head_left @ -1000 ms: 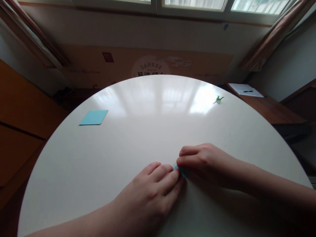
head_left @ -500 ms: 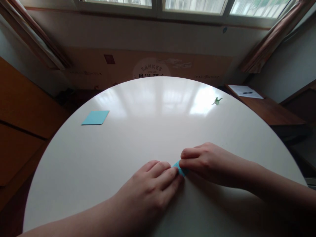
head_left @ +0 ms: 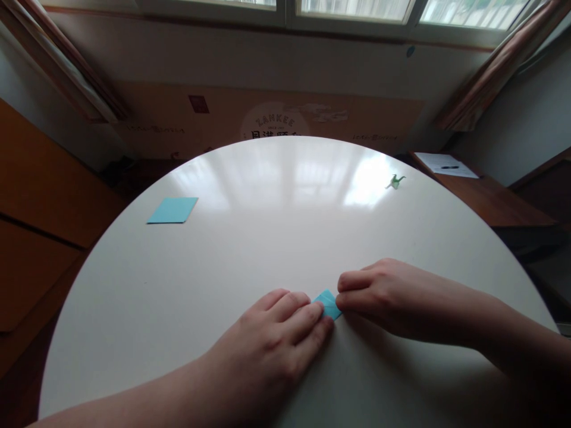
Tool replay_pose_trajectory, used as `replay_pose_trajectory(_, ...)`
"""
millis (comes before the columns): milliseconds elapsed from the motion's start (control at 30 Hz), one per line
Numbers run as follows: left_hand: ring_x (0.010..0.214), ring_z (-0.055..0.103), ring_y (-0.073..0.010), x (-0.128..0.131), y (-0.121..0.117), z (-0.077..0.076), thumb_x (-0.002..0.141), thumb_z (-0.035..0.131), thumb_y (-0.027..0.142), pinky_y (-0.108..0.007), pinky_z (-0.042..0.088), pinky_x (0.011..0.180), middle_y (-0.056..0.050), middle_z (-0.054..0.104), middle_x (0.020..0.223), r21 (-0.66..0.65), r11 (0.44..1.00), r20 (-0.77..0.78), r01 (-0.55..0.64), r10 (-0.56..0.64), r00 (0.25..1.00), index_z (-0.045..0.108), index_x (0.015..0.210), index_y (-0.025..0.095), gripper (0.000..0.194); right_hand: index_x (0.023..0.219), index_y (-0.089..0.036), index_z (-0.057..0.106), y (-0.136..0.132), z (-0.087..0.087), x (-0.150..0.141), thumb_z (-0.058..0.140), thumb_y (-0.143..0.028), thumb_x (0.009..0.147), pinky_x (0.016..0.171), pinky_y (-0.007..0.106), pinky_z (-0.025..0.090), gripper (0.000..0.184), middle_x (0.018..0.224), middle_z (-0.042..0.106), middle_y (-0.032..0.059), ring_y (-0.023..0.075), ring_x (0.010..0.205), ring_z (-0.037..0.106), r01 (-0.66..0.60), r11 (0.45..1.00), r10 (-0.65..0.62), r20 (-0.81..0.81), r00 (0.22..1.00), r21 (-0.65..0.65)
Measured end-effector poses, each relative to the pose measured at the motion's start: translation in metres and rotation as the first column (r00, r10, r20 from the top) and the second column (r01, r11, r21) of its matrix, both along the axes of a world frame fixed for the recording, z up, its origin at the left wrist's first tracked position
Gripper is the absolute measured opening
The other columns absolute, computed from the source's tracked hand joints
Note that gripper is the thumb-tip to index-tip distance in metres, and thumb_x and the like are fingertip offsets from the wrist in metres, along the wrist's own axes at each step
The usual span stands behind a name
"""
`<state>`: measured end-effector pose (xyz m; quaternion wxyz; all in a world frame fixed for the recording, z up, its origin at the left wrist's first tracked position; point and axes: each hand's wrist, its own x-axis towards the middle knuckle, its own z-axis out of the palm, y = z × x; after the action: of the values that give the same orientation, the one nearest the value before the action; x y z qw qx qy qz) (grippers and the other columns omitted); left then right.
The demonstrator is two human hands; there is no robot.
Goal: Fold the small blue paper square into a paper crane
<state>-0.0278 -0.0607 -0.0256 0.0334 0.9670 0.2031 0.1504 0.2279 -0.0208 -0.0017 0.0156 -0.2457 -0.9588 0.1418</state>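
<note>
A small folded piece of blue paper [head_left: 328,304] lies near the front of the round white table [head_left: 250,238]. My left hand [head_left: 279,339] rests on the table with its fingers pressed down on the paper's left edge. My right hand [head_left: 383,294] has its fingers curled and pinches the paper's right edge. Most of the paper is hidden under the fingers.
A flat blue paper square [head_left: 173,210] lies at the table's far left. A tiny green folded paper figure [head_left: 395,181] stands at the far right. Beyond the table are a wooden desk with a sheet and pen [head_left: 448,165], wooden cabinets on the left, and a window.
My right hand has slid a little to the right, so more of the blue folded paper shows between the two hands. The left hand has stayed in place.
</note>
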Motion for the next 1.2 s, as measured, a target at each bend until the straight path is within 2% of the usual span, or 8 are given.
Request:
replay_pose_trajectory(133,0.107,0.057,-0.0273,-0.001,0.0,-0.001,0.098,0.046,0.018,-0.042,0.045,0.095,-0.013,0.067,0.121,-0.018,1.0,-0.017,0.003,-0.004,1.0,0.057,0.132,0.009,0.036,0.081,-0.017,0.062,0.002,0.002,0.004,0.052,-0.008,0.096,0.056,0.024,0.029,0.02,0.08,0.057,-0.0014,0.0071,0.058,0.043,0.015,0.998,-0.015,-0.004,1.0,-0.068)
replay_pose_trajectory(300,0.107,0.057,-0.0274,-0.001,-0.001,-0.001,0.099,0.043,0.017,-0.042,0.044,0.095,-0.013,0.067,0.12,-0.008,1.0,-0.02,-0.004,0.004,1.0,0.057,0.132,0.01,0.036,0.092,-0.02,0.068,0.005,-0.004,0.004,0.052,-0.021,0.101,0.06,0.024,0.032,0.018,0.088,0.061,0.0016,0.0092,0.065,0.05,0.1,0.992,-0.108,-0.094,0.99,-0.082)
replay_pose_trajectory(500,0.106,0.057,-0.0275,-0.002,0.0,-0.001,0.098,0.047,0.019,-0.042,0.045,0.094,-0.013,0.067,0.119,-0.012,1.0,-0.038,-0.006,0.006,0.999,0.055,0.134,0.008,0.038,0.095,-0.021,0.068,0.004,-0.015,-0.005,0.056,-0.014,0.095,0.06,0.024,0.032,0.013,0.09,0.061,0.0001,0.0092,0.065,0.049,0.071,0.993,-0.08,-0.093,0.992,-0.096)
replay_pose_trajectory(867,0.106,0.058,-0.0265,-0.002,0.0,-0.004,0.097,0.046,0.014,-0.039,0.046,0.095,-0.013,0.067,0.115,0.028,1.0,-0.064,-0.012,0.013,0.998,0.06,0.126,0.013,0.033,0.078,-0.017,0.061,0.001,-0.024,-0.024,0.055,-0.006,0.089,0.057,0.022,0.029,0.016,0.08,0.056,-0.0011,0.008,0.062,0.045,0.144,0.989,-0.149,-0.178,0.973,-0.042)
replay_pose_trajectory(1067,0.107,0.058,-0.0269,-0.003,0.0,-0.003,0.097,0.048,0.018,-0.04,0.046,0.095,-0.014,0.066,0.121,0.024,1.0,-0.06,-0.011,0.012,0.998,0.057,0.13,0.014,0.035,0.093,-0.017,0.068,0.006,-0.022,-0.015,0.054,-0.011,0.096,0.065,0.021,0.039,0.016,0.092,0.064,0.003,0.0103,0.074,0.057,0.168,0.977,-0.203,-0.328,0.922,-0.132)
replay_pose_trajectory(1200,0.108,0.058,-0.0271,-0.003,-0.001,0.0,0.098,0.047,0.019,-0.04,0.045,0.095,-0.014,0.066,0.123,0.012,1.0,-0.061,-0.01,0.01,0.998,0.057,0.131,0.013,0.035,0.094,-0.018,0.07,0.01,-0.018,-0.007,0.055,-0.018,0.099,0.066,0.022,0.041,0.016,0.093,0.065,0.0041,0.0109,0.074,0.059,0.128,0.979,-0.173,-0.314,0.933,-0.159)
